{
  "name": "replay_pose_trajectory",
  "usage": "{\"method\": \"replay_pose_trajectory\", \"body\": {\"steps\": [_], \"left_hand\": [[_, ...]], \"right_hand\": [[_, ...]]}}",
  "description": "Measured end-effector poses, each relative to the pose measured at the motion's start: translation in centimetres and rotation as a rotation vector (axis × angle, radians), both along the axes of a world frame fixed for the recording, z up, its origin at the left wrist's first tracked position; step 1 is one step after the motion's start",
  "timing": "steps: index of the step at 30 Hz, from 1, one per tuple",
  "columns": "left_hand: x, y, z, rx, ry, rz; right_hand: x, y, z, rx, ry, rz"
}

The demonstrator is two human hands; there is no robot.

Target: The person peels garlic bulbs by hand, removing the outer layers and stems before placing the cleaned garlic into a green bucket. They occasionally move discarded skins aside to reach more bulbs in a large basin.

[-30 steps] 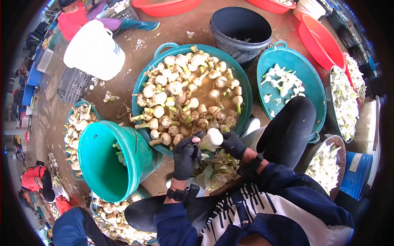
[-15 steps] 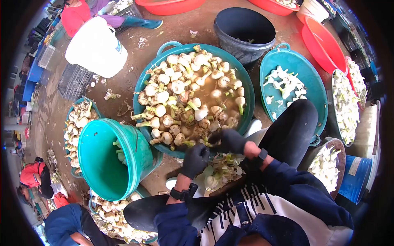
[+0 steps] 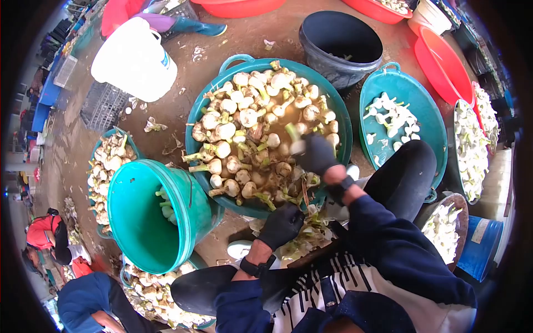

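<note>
A wide green tub (image 3: 194, 119) stands before me, heaped with garlic bulbs (image 3: 225, 130) in muddy water. Over its right half reaches my gloved right hand (image 3: 317, 154), fingers closed on a garlic bulb (image 3: 298, 146) whose green stem points up; motion blurs it. My gloved left hand (image 3: 282, 226) is a closed fist at the tub's near rim, and what it may hold is hidden. Below, between my legs, lies a pile of peeled skins and leaves (image 3: 305, 244).
A green bucket (image 3: 183, 244) stands at left, a black bucket (image 3: 369, 61) behind the tub. At right, a green basin (image 3: 430, 130) holds white trimmed bulbs (image 3: 391, 116). A white bucket (image 3: 130, 61) sits on a dark crate (image 3: 104, 105). A person (image 3: 91, 302) bends at lower left.
My right hand has moved from beside the left hand up over the tub, and a garlic bulb now shows in it. My left hand has shifted slightly down and right. The view has shifted slightly.
</note>
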State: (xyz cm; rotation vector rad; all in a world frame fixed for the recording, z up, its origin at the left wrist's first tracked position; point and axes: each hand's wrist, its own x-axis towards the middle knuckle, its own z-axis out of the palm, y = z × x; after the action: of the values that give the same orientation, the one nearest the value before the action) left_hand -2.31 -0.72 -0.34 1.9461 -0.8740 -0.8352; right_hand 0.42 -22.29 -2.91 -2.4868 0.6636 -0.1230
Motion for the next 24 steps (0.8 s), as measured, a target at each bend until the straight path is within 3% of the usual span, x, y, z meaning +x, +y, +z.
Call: {"method": "replay_pose_trajectory", "body": {"steps": [3,5,7,8,10,11,13,14,18,24], "left_hand": [[-0.6,0.3,-1.0,-0.045,-0.033,-0.010],[-0.9,0.1,-1.5,-0.067,-0.053,-0.017],[-1.2,0.0,-1.7,-0.070,-0.080,-0.050],[-1.2,-0.1,-1.8,-0.049,-0.090,-0.071],[-1.4,-0.3,-1.8,-0.008,-0.102,-0.116],[-1.5,-0.3,-1.7,-0.011,-0.106,-0.109],[-1.6,-0.2,-1.7,-0.012,-0.114,-0.094],[-1.4,-0.2,-1.5,-0.009,-0.111,-0.095],[-1.0,0.0,-1.1,-0.009,-0.125,-0.106],[-0.7,0.2,-1.3,-0.117,-0.194,-0.092]], "right_hand": [[-3.5,-5.9,4.4,-0.194,-0.098,-0.140],[-5.0,-9.2,7.3,-0.295,0.278,-0.336],[-5.8,-10.2,9.3,-0.545,0.405,-0.350],[-5.7,-9.7,9.4,-0.615,0.316,-0.349],[-4.6,-8.4,7.9,-0.393,0.110,-0.188],[-3.6,-8.2,4.3,-0.276,-0.003,-0.019],[-1.5,-2.7,3.5,-0.025,-0.146,0.169],[0.4,-0.6,2.7,0.064,0.007,0.274],[6.3,5.6,-2.2,-0.120,0.036,0.634],[9.4,7.2,-5.7,-0.325,0.324,0.793]]}}
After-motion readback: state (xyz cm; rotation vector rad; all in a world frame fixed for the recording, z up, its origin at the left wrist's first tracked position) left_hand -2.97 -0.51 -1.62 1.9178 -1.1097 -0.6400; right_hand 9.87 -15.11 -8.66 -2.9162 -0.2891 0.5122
